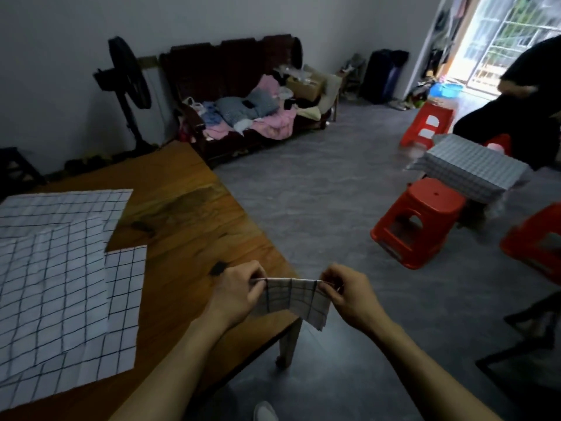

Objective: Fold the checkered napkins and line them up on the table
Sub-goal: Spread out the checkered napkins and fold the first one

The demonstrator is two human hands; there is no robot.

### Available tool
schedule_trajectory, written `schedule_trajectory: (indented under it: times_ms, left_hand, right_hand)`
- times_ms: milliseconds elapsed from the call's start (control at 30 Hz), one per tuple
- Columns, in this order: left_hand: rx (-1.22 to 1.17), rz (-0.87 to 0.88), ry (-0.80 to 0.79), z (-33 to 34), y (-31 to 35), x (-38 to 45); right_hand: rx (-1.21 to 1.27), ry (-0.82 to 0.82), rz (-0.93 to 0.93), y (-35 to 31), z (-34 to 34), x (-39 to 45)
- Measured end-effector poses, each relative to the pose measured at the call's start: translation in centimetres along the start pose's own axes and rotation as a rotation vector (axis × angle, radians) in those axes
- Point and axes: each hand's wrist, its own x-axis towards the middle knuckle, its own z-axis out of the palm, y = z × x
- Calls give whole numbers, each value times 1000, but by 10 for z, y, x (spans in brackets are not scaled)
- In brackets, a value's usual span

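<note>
A small folded checkered napkin (299,300) hangs in the air just off the right edge of the wooden table (194,226). My left hand (239,294) pinches its top left corner and my right hand (346,291) pinches its top right corner, stretching the top edge taut. Several larger white checkered napkins (57,268) lie spread and overlapping on the left part of the table. A stack of folded checkered napkins (469,170) rests on a red stool (420,220) to the right.
More red stools (428,123) stand on the grey floor at the right, beside a person in dark clothes (528,98). A dark sofa (246,95) piled with clothes and a standing fan (129,77) line the back wall. A dark chair frame (531,344) sits at lower right.
</note>
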Motion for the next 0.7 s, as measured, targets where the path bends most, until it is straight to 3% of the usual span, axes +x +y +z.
schedule_trajectory:
  times_ms: [367,700]
  left_hand:
    - [-78,-213,54,-20,-61,38]
    - [-110,-585,120,6,-90,64]
  right_hand:
    - [-27,-191,-66,-12,48,108]
    - [18,-408,-145,8,85,205]
